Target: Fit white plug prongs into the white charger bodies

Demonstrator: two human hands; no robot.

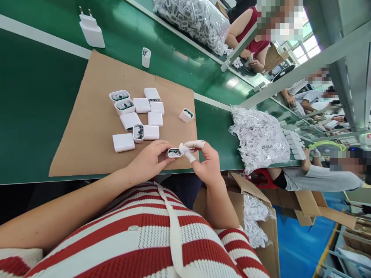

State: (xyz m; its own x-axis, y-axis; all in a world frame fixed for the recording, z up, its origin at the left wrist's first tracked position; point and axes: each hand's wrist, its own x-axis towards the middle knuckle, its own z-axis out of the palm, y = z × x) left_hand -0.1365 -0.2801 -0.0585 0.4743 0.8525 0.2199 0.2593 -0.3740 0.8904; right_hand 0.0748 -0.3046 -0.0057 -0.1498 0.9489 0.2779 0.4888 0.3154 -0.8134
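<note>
My left hand (pixel 152 156) is closed round a white charger housing (pixel 174 153), its open end towards me with parts showing inside. White finger coverings are on the thumb and index finger of my right hand (pixel 207 162). Those two fingers pinch a small white plug cap (pixel 182 148) against the housing's right side; thin pins seem to show between them, though the fingers partly hide the piece. Beyond my hands, several white charger housings lie on a cardboard sheet (pixel 95 127), some open-ended like the upright housing (pixel 138 133). Another open housing (pixel 186 115) lies apart, near the sheet's right edge.
A finished-looking plug charger (pixel 92 31) and a small housing (pixel 146 57) are on the green table (pixel 116 27). Plastic bags of white parts (pixel 261 135) lie right and at the back (pixel 197 23). Co-workers sit across and to the right. An open carton (pixel 261 247) stands beside me.
</note>
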